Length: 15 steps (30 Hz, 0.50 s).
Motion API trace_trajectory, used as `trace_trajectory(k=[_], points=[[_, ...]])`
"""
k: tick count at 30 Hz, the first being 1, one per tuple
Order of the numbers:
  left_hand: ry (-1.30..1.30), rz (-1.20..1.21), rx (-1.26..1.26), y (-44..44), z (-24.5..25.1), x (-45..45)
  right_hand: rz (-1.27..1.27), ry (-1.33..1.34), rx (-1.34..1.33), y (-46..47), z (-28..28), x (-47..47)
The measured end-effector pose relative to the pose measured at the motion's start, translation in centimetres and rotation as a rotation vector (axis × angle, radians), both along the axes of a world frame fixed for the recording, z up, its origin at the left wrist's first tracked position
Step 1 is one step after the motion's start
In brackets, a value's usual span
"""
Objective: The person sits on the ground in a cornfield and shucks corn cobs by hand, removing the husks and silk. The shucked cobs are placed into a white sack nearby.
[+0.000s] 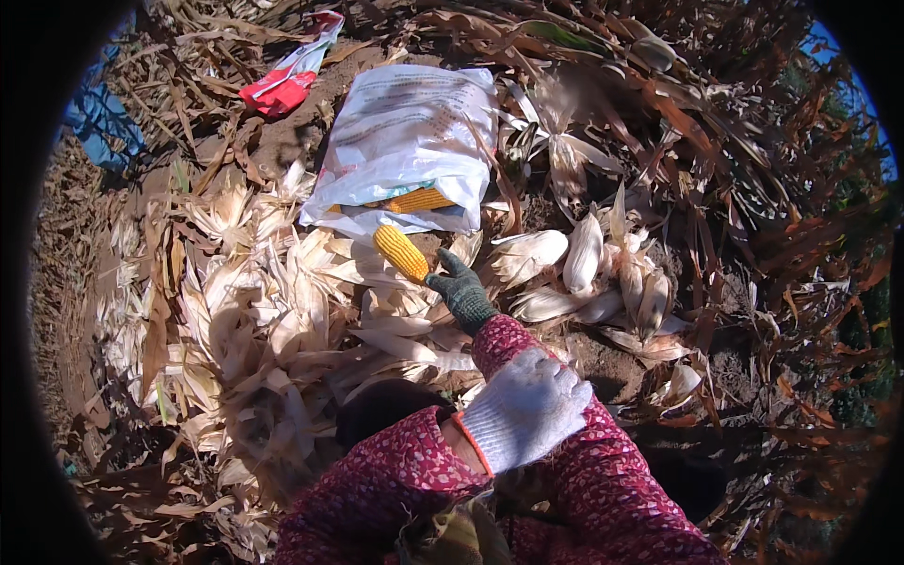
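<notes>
My right hand [461, 289], in a dark green knit glove, reaches forward with thumb and fingers apart. Just beyond its fingertips is a husked yellow corn cob [400, 253], in front of the mouth of a white plastic woven sack [424, 120]; whether the fingers touch the cob is unclear. Inside the sack's mouth lies another yellow cob [421, 200]. My left hand [530, 406], in a white knit glove with an orange cuff edge, rests across my right forearm, its fingers curled and their undersides hidden. Low in front of my body is a partly visible husk [470, 533].
Loose dry husks [268, 304] cover the ground at left. Ears in husk [584, 254] lie right of my right hand. Dry corn stalks [678, 127] are heaped at upper right. A red and white bag [289, 78] and blue plastic [106, 127] lie at upper left.
</notes>
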<state>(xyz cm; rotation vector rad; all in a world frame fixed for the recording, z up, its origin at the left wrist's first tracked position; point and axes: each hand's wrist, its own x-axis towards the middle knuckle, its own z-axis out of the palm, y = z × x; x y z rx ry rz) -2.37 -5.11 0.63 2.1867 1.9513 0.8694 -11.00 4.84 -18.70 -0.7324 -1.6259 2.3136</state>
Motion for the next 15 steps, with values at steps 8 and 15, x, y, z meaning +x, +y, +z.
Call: trace_trajectory(k=[8,15], points=[[0.005,-0.111,-0.124,-0.3,-0.4,-0.6,-0.105,-0.089,0.141,-0.8,-12.7,11.8],[0.009,-0.246,-0.308,-2.7,-0.9,-0.7,-0.057,-0.366,0.234,0.1,-13.3,21.8]])
